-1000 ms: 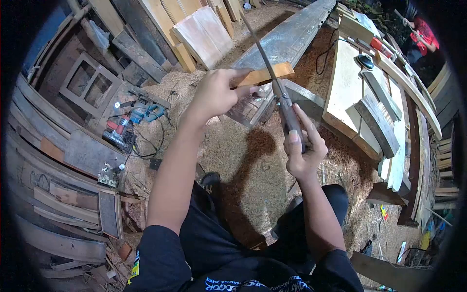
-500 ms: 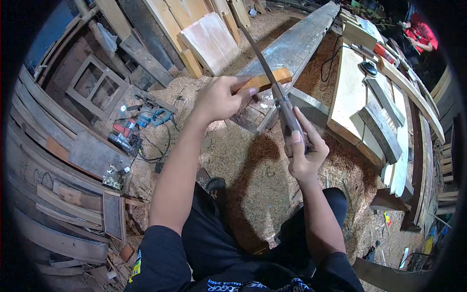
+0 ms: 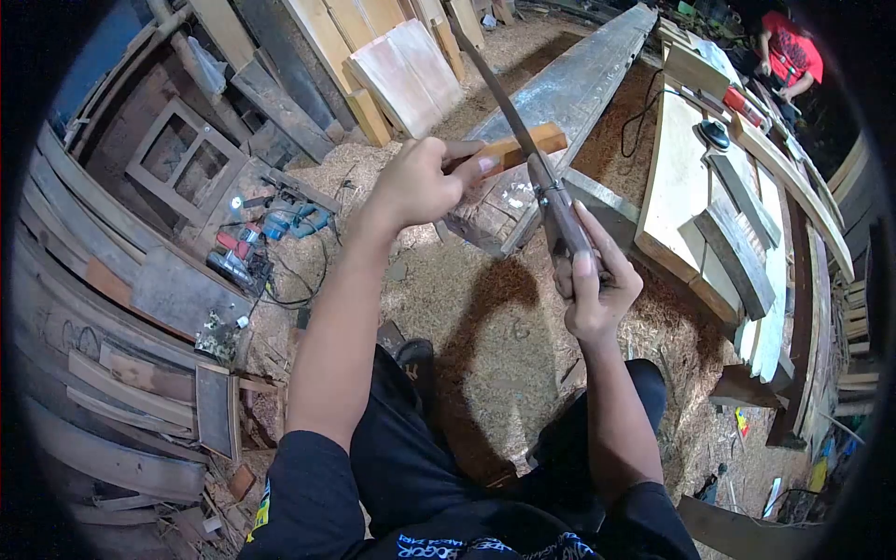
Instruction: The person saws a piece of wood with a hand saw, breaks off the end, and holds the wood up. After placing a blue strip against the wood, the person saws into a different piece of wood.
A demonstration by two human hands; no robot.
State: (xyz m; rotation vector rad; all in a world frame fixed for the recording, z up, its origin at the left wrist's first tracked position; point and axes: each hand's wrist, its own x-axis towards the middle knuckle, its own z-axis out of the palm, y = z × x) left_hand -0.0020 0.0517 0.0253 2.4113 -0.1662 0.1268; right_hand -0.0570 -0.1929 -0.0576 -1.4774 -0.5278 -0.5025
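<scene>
My right hand (image 3: 605, 289) is wrapped round the dark wooden handle of a handsaw (image 3: 509, 107), one finger stretched along its side. The long, narrow blade points forward and away from me, seen nearly edge-on. It crosses an orange-brown piece of wood (image 3: 551, 139) near that piece's right end. My left hand (image 3: 420, 187) grips the same piece from the left, thumb on the near side and fingers partly hidden. Below and beyond the piece is the near end of a long wooden bench (image 3: 560, 89). Whether the blade has cut into the wood cannot be made out.
Power tools with cords (image 3: 247, 252) lie on the shavings at left. Boards (image 3: 411, 75) lean at the back. On the right, a worktable (image 3: 667, 187) bears planks and a sander (image 3: 712, 133). A co-worker in a red shirt (image 3: 791, 47) is at the far right.
My right hand and the saw handle have shifted slightly right and down. The wood piece stays in my left hand, a touch further right. The co-worker's arms have moved.
</scene>
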